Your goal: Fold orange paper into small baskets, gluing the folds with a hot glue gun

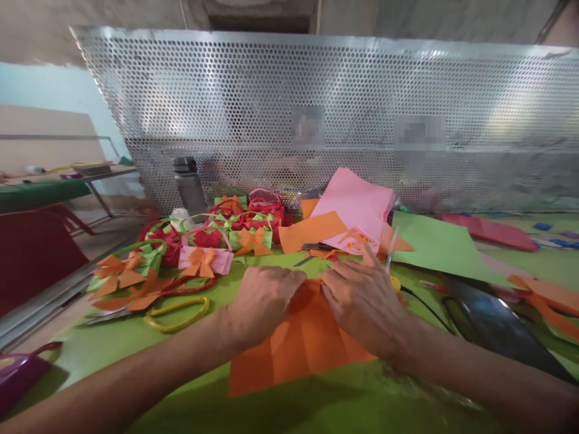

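Note:
An orange sheet of paper [296,346] with several crease lines lies on the green table, its near edge toward me. My left hand [266,304] is closed on its far edge, thumb and fingers pinching there. My right hand [362,298] grips the same edge a little to the right, with its index finger raised. The part of the sheet beneath both hands is hidden. Just beyond my hands lie dark-bladed scissors [316,246] and small orange paper scraps [322,254].
Small paper bags with bows [205,260] crowd the left, near yellow-and-red-handled scissors [176,316] and a grey bottle [190,187]. Behind stand pink sheets [353,202] and a green sheet [447,244]. A dark glossy tablet-like object [502,322] lies right. A perforated metal panel [253,90] borders the back.

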A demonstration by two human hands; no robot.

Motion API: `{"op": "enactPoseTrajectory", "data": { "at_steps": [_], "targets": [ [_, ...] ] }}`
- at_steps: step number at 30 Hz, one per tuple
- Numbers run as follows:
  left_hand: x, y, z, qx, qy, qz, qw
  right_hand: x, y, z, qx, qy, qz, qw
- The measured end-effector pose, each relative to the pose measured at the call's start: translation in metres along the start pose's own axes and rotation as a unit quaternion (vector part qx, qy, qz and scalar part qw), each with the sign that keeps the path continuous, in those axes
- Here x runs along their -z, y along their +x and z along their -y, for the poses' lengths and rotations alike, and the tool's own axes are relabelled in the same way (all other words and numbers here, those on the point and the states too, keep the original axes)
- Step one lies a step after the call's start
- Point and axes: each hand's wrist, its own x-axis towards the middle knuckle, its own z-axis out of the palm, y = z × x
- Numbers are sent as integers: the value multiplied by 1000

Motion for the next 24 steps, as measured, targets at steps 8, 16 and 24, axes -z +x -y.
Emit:
{"op": "enactPoseTrajectory", "data": {
  "at_steps": [8,16,24],
  "targets": [
    [1,-1,-1,-33,60,0,998,1,-1,3,3,-2,-10,1000],
    [5,1,-4,-1,48,35,998,4,1,4,7,10,-1,1000],
    [2,1,-4,27,5,26,999,5,1,1,-1,43,35,998]
  ]
}}
